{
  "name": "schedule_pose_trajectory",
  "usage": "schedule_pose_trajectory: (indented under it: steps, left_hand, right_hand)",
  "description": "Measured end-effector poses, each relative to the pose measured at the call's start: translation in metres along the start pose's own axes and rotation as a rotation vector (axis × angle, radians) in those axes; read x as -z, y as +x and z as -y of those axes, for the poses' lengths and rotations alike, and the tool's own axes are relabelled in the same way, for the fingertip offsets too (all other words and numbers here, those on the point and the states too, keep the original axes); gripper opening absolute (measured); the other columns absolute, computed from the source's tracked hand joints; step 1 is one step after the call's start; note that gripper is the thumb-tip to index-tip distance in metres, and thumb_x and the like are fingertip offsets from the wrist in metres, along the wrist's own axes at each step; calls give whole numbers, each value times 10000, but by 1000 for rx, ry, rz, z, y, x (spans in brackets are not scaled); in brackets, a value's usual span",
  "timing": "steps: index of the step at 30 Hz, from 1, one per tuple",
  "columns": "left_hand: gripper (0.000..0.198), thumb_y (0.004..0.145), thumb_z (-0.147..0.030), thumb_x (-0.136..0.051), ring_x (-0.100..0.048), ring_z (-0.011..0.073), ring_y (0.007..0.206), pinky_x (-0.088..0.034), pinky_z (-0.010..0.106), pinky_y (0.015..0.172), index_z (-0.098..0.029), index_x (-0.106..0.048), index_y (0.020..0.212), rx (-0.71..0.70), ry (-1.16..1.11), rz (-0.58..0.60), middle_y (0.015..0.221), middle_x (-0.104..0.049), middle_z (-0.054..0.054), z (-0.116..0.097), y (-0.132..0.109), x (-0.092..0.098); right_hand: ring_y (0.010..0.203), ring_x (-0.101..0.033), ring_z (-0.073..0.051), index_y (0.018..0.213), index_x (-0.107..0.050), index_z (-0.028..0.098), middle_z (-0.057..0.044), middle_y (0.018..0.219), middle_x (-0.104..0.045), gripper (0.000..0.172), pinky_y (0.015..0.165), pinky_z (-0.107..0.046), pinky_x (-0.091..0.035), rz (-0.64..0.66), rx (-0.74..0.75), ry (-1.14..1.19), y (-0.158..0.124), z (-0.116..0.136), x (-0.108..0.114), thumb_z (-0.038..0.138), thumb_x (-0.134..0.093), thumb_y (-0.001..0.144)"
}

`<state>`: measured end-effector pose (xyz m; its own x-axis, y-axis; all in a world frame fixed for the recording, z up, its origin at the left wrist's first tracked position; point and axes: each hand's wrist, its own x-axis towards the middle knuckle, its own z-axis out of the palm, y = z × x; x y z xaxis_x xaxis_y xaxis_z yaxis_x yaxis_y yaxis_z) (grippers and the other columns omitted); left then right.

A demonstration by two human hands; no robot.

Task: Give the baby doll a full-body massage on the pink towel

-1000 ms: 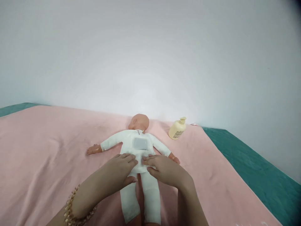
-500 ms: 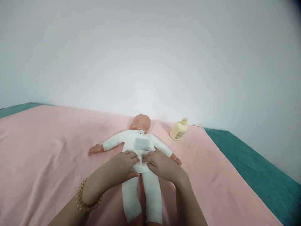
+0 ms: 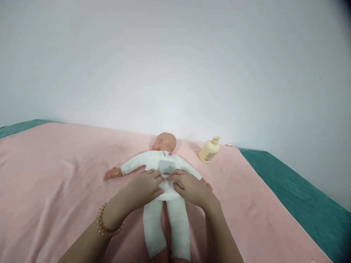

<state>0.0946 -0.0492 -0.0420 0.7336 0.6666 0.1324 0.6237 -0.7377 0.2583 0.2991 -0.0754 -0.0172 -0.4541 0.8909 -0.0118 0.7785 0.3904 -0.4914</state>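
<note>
A baby doll (image 3: pixel 161 162) in a white suit lies face down on a pink blanket (image 3: pixel 55 171), head toward the wall and arms spread. My left hand (image 3: pixel 144 186) rests flat on the left side of the doll's lower back, fingers stretched out. My right hand (image 3: pixel 189 186) lies flat on the right side, its fingertips nearly meeting the left ones at the middle. A grey-white patch (image 3: pixel 166 166) on the doll's back shows just above my fingers. A beaded bracelet (image 3: pixel 105 224) sits on my left wrist.
A cream pump bottle (image 3: pixel 210 149) stands on the blanket to the right of the doll's head. A teal cover (image 3: pixel 296 197) shows beyond the blanket's right edge and at the far left. A plain white wall rises behind.
Both hands have slid up the doll's body, from the hips toward the middle of its back. The doll itself has stayed in place.
</note>
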Motion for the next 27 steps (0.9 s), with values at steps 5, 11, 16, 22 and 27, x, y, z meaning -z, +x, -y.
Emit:
schedule_pose_trajectory:
  steps: [5, 11, 16, 22, 27]
  left_hand:
    - [238, 876, -247, -564, -630, 268, 984, -490, 350, 864, -175, -670, 1077, -9, -48, -49, 1062, -693, 87, 4, 2, -8]
    - [194, 913, -278, -494, -629, 252, 898, -476, 350, 832, -193, -668, 913, 15, -93, -137, 926, -688, 68, 13, 17, -20]
    - [223, 933, -286, -461, -610, 252, 858, -478, 383, 804, -200, -649, 850, -2, -167, -200, 876, -659, 63, 17, 21, -22]
    - [202, 961, -285, -443, -579, 225, 958, -484, 393, 864, -173, -611, 956, 20, -157, -429, 1003, -632, 79, 27, 26, -28]
    - [349, 960, -368, -467, -513, 258, 1217, -403, 461, 1047, -158, -553, 1224, 21, -164, -442, 1281, -597, 123, 43, 30, -40]
  right_hand:
    - [1051, -596, -223, 1128, -710, 227, -60, 1131, -672, 426, 927, -371, -447, -2, -8, 18, 8, -6, -6, 86, -432, 838]
    - [988, -612, -213, 1056, -744, 242, -41, 1071, -687, 420, 852, -326, -466, -18, -19, 85, 16, -15, -12, 60, -456, 810]
    - [930, -618, -197, 934, -748, 233, -25, 977, -695, 377, 846, -328, -471, -102, 60, 122, 23, -24, -16, 37, -452, 808]
    - [1051, -572, -204, 1039, -690, 215, -58, 1075, -651, 325, 940, -372, -455, -466, 143, 196, 37, -43, -31, 82, -456, 857]
    - [1245, -469, -220, 1248, -597, 238, -69, 1279, -588, 321, 1070, -414, -366, -492, 49, 196, 41, -50, -37, 327, -447, 979]
